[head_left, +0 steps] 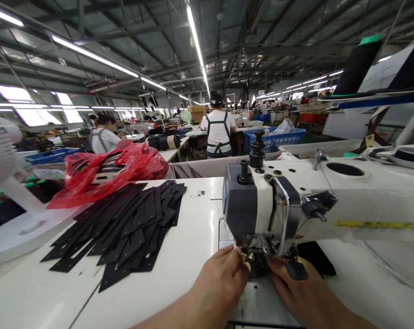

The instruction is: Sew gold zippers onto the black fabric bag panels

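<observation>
A white and grey sewing machine (pixel 243 205) stands on the table in front of me, and a small black piece (pixel 259 265) lies under its needle area. My left hand (pixel 222 276) is at the left edge of this piece, thumb and fingers pinched together on it. On the other side, my right hand (pixel 298 283) rests low beside the piece, its fingertips hidden behind the machine's head and a dark lever (pixel 296 269). Another flat black piece (pixel 316 258) lies just beyond the right hand.
Many flat black strips with small holes (pixel 134 224) are piled on the white tabletop (pixel 193 214) at left. Behind them lies a red plastic bag (pixel 120 167). A white fan (pixel 11 192) stands far left, thread cones (pixel 359 64) upper right. People sit at workplaces ahead, near a blue basket (pixel 278 141).
</observation>
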Tool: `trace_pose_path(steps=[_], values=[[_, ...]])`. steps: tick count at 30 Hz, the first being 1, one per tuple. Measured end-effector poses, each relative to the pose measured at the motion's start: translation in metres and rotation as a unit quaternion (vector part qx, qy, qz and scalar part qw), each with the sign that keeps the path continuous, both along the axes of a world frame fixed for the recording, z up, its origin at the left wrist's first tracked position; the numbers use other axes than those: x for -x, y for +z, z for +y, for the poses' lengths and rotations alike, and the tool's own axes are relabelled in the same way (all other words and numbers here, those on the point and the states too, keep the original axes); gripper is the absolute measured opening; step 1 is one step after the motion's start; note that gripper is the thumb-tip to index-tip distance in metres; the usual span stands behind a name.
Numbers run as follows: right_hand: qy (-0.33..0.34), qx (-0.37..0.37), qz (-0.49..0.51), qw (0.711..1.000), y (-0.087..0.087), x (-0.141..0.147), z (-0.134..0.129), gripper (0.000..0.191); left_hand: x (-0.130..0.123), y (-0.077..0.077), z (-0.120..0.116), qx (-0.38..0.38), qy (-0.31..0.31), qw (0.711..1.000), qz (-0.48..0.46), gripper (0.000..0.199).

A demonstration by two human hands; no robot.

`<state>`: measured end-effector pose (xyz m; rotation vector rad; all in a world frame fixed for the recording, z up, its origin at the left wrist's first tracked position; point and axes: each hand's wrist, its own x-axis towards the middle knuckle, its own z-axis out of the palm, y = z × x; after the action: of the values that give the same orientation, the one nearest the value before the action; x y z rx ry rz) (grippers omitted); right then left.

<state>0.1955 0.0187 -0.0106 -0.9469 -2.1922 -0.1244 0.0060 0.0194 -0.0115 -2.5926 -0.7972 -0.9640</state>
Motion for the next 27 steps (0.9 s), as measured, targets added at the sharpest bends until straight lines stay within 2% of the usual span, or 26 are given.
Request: trace_pose_path(steps=[3, 9, 17, 27], values=[[0.003, 0.008, -0.002, 1.000, -0.003, -0.001, 0.001, 0.029, 0.000, -0.002, 0.003, 0.002, 0.002, 1.000, -0.012, 0.032], [0.002, 0.022, -0.001, 1.000, -0.003, -0.002, 0.001, 0.028, 0.003, 0.003, 0.001, 0.045, -0.006, 0.999, 0.014, 0.030], [0.003, 0.007, 0.009, 1.000, -0.005, -0.002, 0.003, 0.030, 0.006, 0.007, 0.001, 0.071, -0.013, 0.997, 0.030, 0.025], [-0.010, -0.040, 0.023, 0.999, -0.003, -0.002, 0.002, 0.030, 0.007, -0.005, 0.002, 0.030, -0.012, 0.999, 0.004, 0.021]])
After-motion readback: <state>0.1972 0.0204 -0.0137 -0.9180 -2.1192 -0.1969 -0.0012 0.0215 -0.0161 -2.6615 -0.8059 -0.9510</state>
